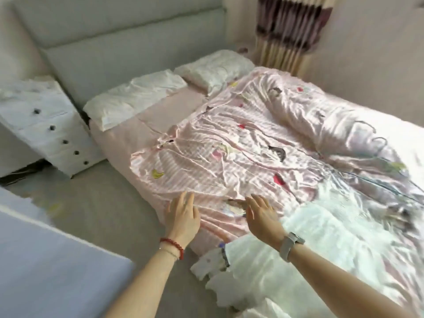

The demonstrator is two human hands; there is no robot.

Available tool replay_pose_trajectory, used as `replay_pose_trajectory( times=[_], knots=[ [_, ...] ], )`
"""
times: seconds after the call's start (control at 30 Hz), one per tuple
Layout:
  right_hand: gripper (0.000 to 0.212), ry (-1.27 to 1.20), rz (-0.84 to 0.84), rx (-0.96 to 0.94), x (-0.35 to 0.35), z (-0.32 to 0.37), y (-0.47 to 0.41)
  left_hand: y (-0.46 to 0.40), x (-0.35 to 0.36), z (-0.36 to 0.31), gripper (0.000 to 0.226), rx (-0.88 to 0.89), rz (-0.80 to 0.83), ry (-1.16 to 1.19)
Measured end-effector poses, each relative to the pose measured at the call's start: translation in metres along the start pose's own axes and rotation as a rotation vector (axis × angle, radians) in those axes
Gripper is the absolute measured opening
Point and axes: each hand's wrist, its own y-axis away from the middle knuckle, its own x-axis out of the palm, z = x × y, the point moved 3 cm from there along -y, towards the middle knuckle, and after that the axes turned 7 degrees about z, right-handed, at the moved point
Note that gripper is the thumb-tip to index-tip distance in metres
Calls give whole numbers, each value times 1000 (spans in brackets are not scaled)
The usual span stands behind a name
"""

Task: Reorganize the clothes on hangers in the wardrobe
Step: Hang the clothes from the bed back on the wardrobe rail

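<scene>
A heap of white garments (pixel 321 244) lies on the near right part of the bed, partly hanging over its edge. Several thin wire hangers (pixel 376 148) lie on the pink patterned quilt (pixel 229 138) to the right, their hooks pointing away. My left hand (pixel 182 216), with a red bead bracelet, hovers with straight fingers over the bed's near edge. My right hand (pixel 261 214), with a grey watch on the wrist, reaches out flat over the quilt beside the white heap. Neither hand holds anything. No wardrobe is in view.
Two white pillows (pixel 137 97) lie at the padded headboard (pixel 119 42). A white nightstand (pixel 46 125) with dark knobs stands left of the bed. A striped curtain (pixel 291 31) hangs at the back. Grey floor (pixel 103 203) runs along the bed's left side; a pale panel (pixel 46 260) fills the lower left.
</scene>
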Motion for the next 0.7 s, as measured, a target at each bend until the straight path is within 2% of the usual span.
replay_pose_trajectory(
  times=[0.07,0.1,0.17,0.2,0.33,0.47,0.57,0.7],
  knots=[
    [41,-45,4,168,-7,-65,11,-27,30,-47,40,191,113,6],
    [42,-63,8,247,-10,-96,15,-43,48,-63,38,211,140,15],
    [43,-109,5,385,-14,-158,19,-74,80,-99,38,118,284,-12],
    [42,-133,1,446,-17,-188,19,-92,102,-122,40,174,374,-31],
    [40,-221,-46,657,-25,-301,19,-145,167,-231,45,325,474,-39],
    [42,-273,-90,841,-36,-411,13,-193,243,-303,42,436,563,-68],
    [42,-175,-127,903,-45,-493,2,-227,298,-355,43,520,600,-103],
    [58,-73,-169,1039,-57,-581,-14,-248,371,-394,46,570,672,-154]
  ],
)
